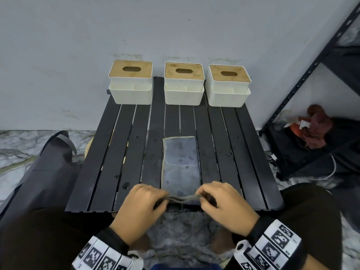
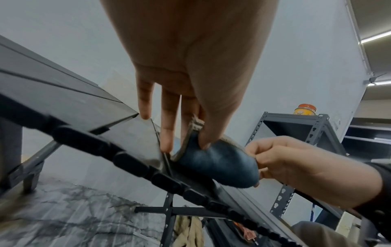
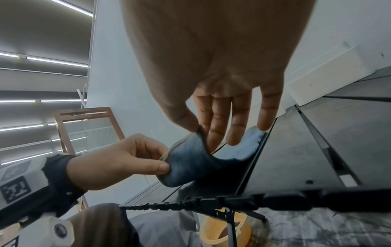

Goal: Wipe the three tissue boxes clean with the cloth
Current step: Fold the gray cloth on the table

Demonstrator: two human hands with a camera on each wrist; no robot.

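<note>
Both hands, left and right, pinch the near edge of the limp, light cloth; best gripped bunched for wiping.

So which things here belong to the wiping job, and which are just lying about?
Job:
cloth, pinched at its near edge by left hand and right hand
left tissue box
middle tissue box
right tissue box

Lying about:
metal shelf
red rag
black bag

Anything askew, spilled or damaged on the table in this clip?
A few water droplets sit on the black slatted table left of the cloth. Otherwise nothing stands out: the three tissue boxes stand upright in a row.
</note>
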